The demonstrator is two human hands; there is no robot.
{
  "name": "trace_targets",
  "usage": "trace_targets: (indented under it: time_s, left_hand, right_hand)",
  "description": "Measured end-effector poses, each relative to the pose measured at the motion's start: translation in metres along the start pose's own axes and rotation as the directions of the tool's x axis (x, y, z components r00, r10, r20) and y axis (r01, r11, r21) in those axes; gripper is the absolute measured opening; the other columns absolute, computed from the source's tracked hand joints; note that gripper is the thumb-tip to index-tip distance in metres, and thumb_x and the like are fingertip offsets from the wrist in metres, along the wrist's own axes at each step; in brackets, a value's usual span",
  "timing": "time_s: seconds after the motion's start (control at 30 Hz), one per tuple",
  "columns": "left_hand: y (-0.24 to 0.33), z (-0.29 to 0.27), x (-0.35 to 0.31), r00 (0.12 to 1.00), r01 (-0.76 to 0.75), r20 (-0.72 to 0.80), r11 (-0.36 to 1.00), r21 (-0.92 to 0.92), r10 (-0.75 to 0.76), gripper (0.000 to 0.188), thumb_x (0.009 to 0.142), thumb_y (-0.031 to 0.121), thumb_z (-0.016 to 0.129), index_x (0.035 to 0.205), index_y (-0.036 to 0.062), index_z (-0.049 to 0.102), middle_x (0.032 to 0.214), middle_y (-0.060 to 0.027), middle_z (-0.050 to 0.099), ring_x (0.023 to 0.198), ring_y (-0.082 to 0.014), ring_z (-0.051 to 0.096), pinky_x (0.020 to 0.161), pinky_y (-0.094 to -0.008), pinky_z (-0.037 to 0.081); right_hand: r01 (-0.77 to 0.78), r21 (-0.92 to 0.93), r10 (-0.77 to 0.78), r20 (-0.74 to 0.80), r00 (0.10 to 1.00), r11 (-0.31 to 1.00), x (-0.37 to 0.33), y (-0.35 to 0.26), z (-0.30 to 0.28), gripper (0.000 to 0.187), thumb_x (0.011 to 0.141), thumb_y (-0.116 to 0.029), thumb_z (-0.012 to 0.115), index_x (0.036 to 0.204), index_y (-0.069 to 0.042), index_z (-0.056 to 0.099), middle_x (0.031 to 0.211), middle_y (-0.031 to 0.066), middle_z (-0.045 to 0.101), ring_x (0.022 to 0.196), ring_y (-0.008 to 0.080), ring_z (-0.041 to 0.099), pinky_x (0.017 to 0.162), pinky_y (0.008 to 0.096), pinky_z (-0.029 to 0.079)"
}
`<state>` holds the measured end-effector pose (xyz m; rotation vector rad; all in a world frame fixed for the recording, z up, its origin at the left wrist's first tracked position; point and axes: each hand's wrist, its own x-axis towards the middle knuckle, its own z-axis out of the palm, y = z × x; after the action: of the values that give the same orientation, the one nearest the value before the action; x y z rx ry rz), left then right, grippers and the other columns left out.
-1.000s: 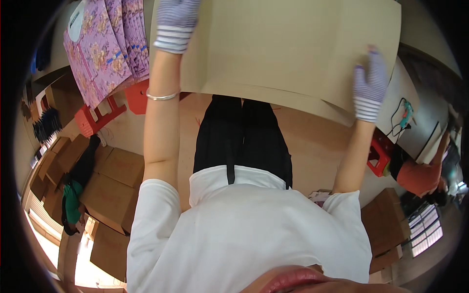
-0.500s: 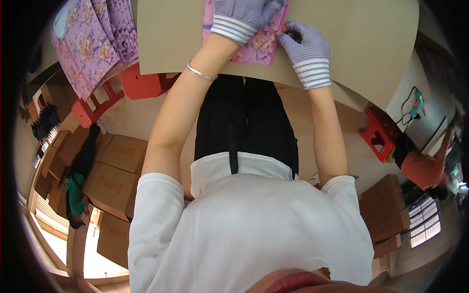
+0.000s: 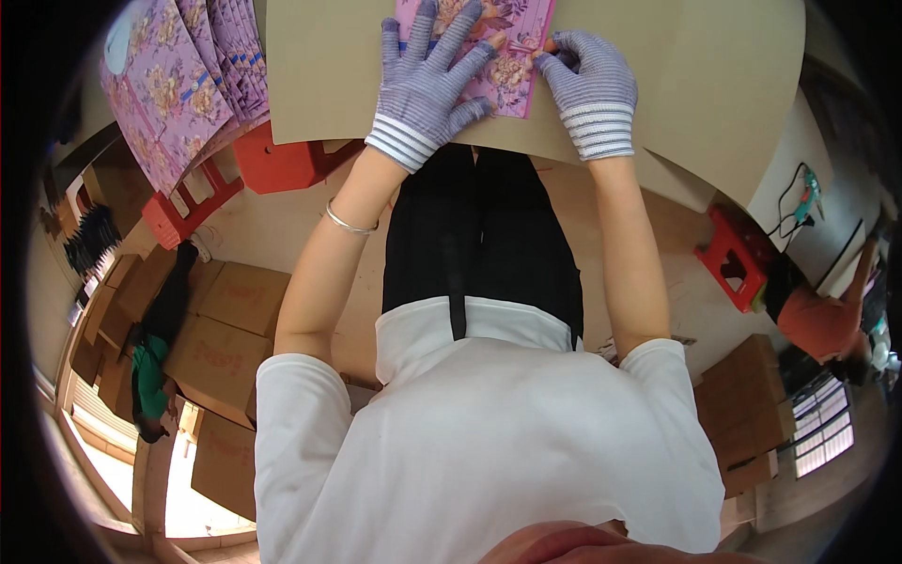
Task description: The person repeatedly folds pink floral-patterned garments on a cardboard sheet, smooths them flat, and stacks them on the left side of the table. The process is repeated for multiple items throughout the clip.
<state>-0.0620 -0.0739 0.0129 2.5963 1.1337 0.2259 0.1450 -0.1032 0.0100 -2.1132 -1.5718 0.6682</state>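
Observation:
A flat pink floral-printed paper bag (image 3: 512,86) lies on the table near its front edge. A pink ribbon (image 3: 518,47) runs across the bag to its right edge. My left hand (image 3: 427,89), in a striped grey-purple glove with bare fingertips, rests spread and flat over the bag's left part. At the right edge, my right hand (image 3: 590,80), gloved alike, has its thumb and forefinger pinched at the ribbon's end. Its other fingers curl under and are partly hidden. The bag's far end is cut off by the picture's top edge.
A stack of similar floral bags (image 3: 178,85) stands at the table's left. Red plastic stools (image 3: 282,158) are below the table (image 3: 686,85). Cardboard boxes (image 3: 221,348) are piled at left. A teal glue gun (image 3: 806,195) lies at right. Other people (image 3: 817,320) are on both sides.
My left hand has moved back toward me and spread its fingers flat, uncovering more of the bag. The right hand stays at the bag's right edge, slightly shifted.

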Motion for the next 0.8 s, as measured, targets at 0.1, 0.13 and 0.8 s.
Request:
trace_targets:
  time_s: [0.1, 0.13, 0.8]
  left_hand:
    - [0.0, 0.004, -0.002, 1.0, 0.009, -0.013, 1.0, -0.001, -0.009, 0.07, 0.079, 0.054, 0.062, 0.14, 0.0189, 0.052, 0.158, -0.014, 0.028, 0.145, -0.0489, 0.016, 0.112, -0.0692, 0.01]
    - [0.001, 0.004, -0.002, 1.0, 0.017, -0.019, 1.0, -0.005, -0.017, 0.07, 0.08, 0.054, 0.062, 0.139, 0.0186, 0.052, 0.158, -0.0142, 0.028, 0.145, -0.0489, 0.016, 0.112, -0.0693, 0.01]
    - [-0.002, 0.01, 0.0, 0.99, -0.036, -0.138, 0.999, 0.022, 0.039, 0.065, 0.087, 0.043, 0.062, 0.141, 0.0085, 0.05, 0.156, -0.0111, 0.034, 0.144, -0.0338, 0.029, 0.115, -0.0555, 0.02]
  right_hand:
    - [0.02, -0.03, -0.021, -0.02, 1.0, 0.999, -0.001, -0.001, 0.002, 0.022, 0.077, -0.028, 0.077, 0.091, -0.011, 0.073, 0.078, 0.0037, 0.069, 0.073, 0.0212, 0.065, 0.07, 0.035, 0.052]
    - [0.026, -0.045, -0.027, -0.026, 0.999, 0.999, -0.001, -0.002, 0.002, 0.024, 0.078, -0.028, 0.077, 0.094, -0.01, 0.073, 0.077, 0.0043, 0.069, 0.071, 0.02, 0.065, 0.069, 0.0334, 0.052]
    - [0.105, -0.172, -0.107, -0.008, 0.994, 0.98, -0.021, -0.003, -0.004, 0.063, 0.067, -0.033, 0.085, 0.118, -0.008, 0.058, 0.097, 0.008, 0.064, 0.089, 0.0255, 0.061, 0.078, 0.0387, 0.05]
